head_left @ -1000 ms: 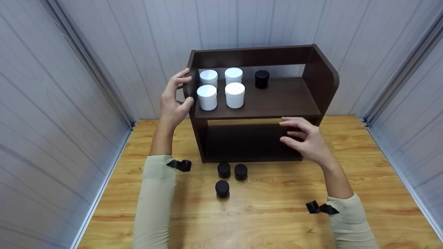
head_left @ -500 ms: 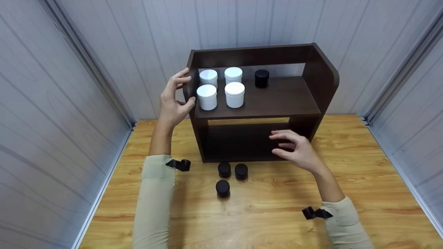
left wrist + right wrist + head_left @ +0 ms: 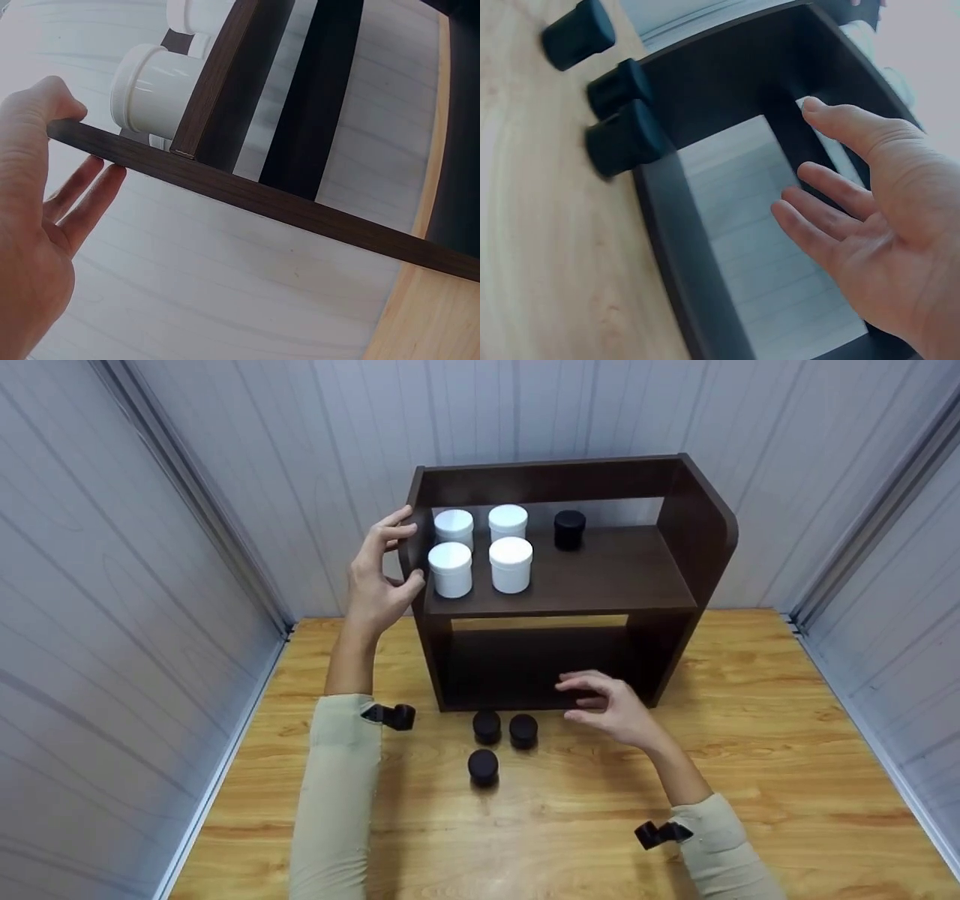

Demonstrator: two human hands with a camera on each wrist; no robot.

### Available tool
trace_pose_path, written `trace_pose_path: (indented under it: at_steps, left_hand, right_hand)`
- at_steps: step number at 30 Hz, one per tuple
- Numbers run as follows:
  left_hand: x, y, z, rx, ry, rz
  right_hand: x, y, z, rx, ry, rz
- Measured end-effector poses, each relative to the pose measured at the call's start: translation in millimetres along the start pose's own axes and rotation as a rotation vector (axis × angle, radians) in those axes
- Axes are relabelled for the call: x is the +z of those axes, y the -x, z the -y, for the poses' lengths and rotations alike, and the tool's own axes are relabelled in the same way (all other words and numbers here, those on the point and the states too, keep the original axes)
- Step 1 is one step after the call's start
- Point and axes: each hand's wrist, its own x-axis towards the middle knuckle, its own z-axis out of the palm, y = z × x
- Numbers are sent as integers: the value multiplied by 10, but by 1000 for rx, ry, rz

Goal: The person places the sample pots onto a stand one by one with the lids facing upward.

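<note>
My left hand [image 3: 376,585] grips the left side panel of a dark brown two-tier shelf [image 3: 607,585]. In the left wrist view its thumb lies on one face of the side panel [image 3: 225,189], its fingers on the other. Bare and with loosely bent fingers, my right hand [image 3: 611,711] hovers in front of the lower tier. Just left of it, three black jars stand on the table: one jar [image 3: 523,732] nearest the hand, another jar [image 3: 487,727] beside it, a third jar [image 3: 483,769] closer to me. The right wrist view shows these black jars [image 3: 622,140] apart from the fingers.
Several white jars [image 3: 511,565] stand in two rows at the left of the upper tier. A single black jar [image 3: 569,531] is at the back, right of them. Pale panel walls [image 3: 187,585] surround the wooden table [image 3: 570,840] on the back and sides.
My right hand has moved left and down toward me, from the shelf's right side to near the black jars on the table. The left hand stays at the side panel.
</note>
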Motion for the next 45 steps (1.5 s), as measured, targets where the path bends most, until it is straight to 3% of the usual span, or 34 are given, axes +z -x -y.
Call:
trace_pose_path:
  at_steps: [13, 20, 32, 45]
  left_hand:
    - [12, 6, 0, 6, 6, -8]
    - [12, 5, 13, -5, -1, -8]
    - [5, 14, 15, -12, 9, 0]
    - [-1, 3, 4, 6, 4, -2]
  right_hand:
    - [377, 29, -411, -66, -42, 2]
    - [512, 20, -526, -17, -98, 70]
    - [696, -47, -581, 29, -163, 115]
    - [776, -104, -593, 53, -129, 133]
